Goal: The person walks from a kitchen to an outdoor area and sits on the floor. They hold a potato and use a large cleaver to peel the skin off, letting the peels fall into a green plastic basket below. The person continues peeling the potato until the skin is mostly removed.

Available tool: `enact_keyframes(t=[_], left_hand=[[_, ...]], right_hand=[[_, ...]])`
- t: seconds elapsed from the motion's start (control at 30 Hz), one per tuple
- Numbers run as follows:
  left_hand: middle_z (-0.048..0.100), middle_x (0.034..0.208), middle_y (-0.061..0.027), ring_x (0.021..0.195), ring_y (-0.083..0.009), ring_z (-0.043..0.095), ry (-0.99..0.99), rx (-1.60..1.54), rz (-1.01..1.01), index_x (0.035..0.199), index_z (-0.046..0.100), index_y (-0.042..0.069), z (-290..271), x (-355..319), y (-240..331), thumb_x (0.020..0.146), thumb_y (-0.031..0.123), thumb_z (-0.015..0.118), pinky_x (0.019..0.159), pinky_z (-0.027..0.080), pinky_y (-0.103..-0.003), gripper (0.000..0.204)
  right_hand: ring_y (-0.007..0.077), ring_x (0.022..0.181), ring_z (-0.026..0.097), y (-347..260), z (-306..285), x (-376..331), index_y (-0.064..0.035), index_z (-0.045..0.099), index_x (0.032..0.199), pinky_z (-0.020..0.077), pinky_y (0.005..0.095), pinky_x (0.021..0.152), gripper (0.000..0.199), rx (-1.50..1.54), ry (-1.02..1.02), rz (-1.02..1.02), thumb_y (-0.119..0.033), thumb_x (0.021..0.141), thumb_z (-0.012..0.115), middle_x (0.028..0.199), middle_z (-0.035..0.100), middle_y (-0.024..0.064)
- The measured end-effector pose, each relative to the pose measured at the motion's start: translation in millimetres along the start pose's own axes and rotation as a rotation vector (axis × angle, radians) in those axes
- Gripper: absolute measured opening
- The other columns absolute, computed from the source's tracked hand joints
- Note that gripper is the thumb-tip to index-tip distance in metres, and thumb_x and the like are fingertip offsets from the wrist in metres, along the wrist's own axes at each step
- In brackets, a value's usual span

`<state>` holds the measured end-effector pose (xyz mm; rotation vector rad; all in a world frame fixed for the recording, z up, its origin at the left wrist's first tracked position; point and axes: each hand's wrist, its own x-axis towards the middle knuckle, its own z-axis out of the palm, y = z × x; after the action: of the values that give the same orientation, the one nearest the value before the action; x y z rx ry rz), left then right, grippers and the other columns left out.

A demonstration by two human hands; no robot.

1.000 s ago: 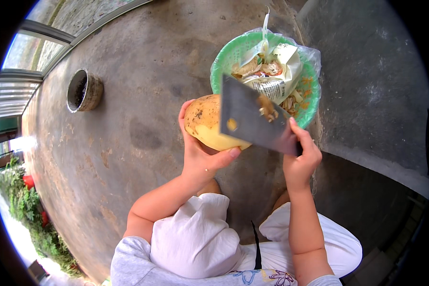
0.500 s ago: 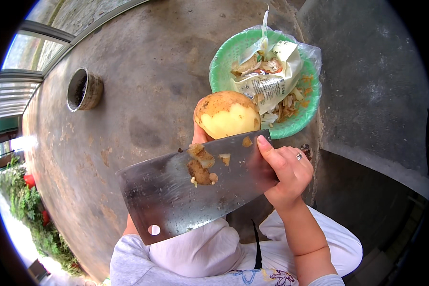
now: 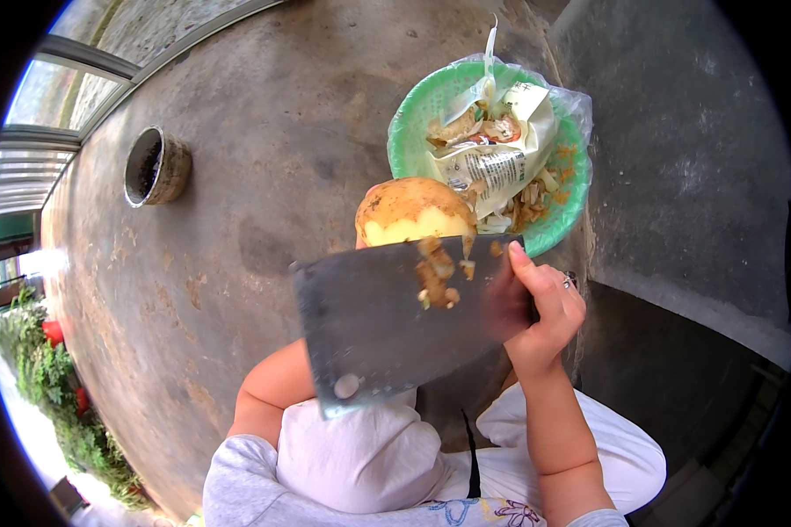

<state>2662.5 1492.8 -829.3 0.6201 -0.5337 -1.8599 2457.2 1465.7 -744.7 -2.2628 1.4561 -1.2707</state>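
My right hand (image 3: pixel 545 312) grips a broad, dark cleaver (image 3: pixel 387 325), thumb on the blade near its far right corner; the handle is hidden. Bits of brown peel (image 3: pixel 434 274) cling to the blade's face. Just beyond the blade's far edge is a large potato (image 3: pixel 413 211), brown skin on top and a pale peeled band lower down. My left hand (image 3: pixel 360 239) is closed around the potato from its left and below, mostly hidden behind potato and cleaver. A sliver of peel hangs at the blade's edge where it meets the potato.
A green basin (image 3: pixel 410 97) lined with a clear plastic bag stands past the potato to the right, holding a crumpled printed wrapper (image 3: pixel 501 167) and peelings. A dirty pot (image 3: pixel 158 167) sits on the concrete floor at left. Green plants (image 3: pixel 53 378) line the left rim.
The cleaver has slid to the right, and its edge now covers the lower part of the potato. My right hand moved right with it. More of my left forearm shows.
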Motion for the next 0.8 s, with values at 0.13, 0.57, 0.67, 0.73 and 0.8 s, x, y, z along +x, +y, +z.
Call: enact_keyframes(t=[0.13,0.57,0.67,0.73,0.8], left_hand=[[0.053,0.141,-0.0113,0.127,-0.0220,0.055,-0.021,0.087,0.013,0.151,0.032,0.004,9.6,-2.0,12.1,0.086,0.026,0.077,0.106,0.048,-0.040,0.081],[0.052,0.141,-0.0162,0.129,-0.0334,0.055,0.173,-0.006,0.190,0.154,0.032,0.015,37.0,27.7,14.0,0.094,0.037,0.068,0.106,0.049,-0.050,0.073],[0.050,0.142,-0.0210,0.127,-0.0358,0.056,0.263,0.068,0.155,0.155,0.027,0.013,59.2,25.3,25.8,0.093,0.036,0.069,0.102,0.052,-0.052,0.079],[0.049,0.145,-0.0146,0.135,-0.0295,0.050,0.262,0.014,0.124,0.155,0.028,0.015,71.6,24.9,37.8,0.083,0.035,0.082,0.111,0.044,-0.049,0.092],[0.049,0.145,-0.0145,0.135,-0.0294,0.050,0.250,0.002,0.111,0.155,0.027,0.015,68.9,25.5,39.7,0.082,0.034,0.083,0.111,0.044,-0.048,0.093]], right_hand=[[0.0205,0.054,0.055,15.7,0.9,-5.2,-0.0058,0.074,0.112,0.0447,0.0292,0.055,0.039,-0.006,0.018,0.089,0.007,0.075,0.073,0.065,0.056,0.0054],[0.0181,0.052,0.049,-14.7,-7.9,5.6,-0.0090,0.074,0.115,0.0415,0.0300,0.052,0.045,0.069,-0.054,0.044,0.005,0.073,0.073,0.064,0.049,0.0030],[0.0157,0.052,0.047,-21.9,-5.4,2.0,-0.0101,0.075,0.116,0.0386,0.0284,0.051,0.049,0.054,-0.046,-0.100,-0.002,0.068,0.078,0.069,0.047,0.0002],[0.0156,0.052,0.047,-25.5,-4.7,2.8,-0.0100,0.075,0.116,0.0386,0.0285,0.051,0.048,0.056,-0.064,-0.104,-0.002,0.069,0.078,0.069,0.047,-0.0001],[0.0145,0.051,0.046,-26.7,-5.7,4.6,-0.0089,0.073,0.115,0.0382,0.0276,0.051,0.048,0.055,-0.083,-0.127,0.002,0.069,0.076,0.066,0.047,-0.0015]])
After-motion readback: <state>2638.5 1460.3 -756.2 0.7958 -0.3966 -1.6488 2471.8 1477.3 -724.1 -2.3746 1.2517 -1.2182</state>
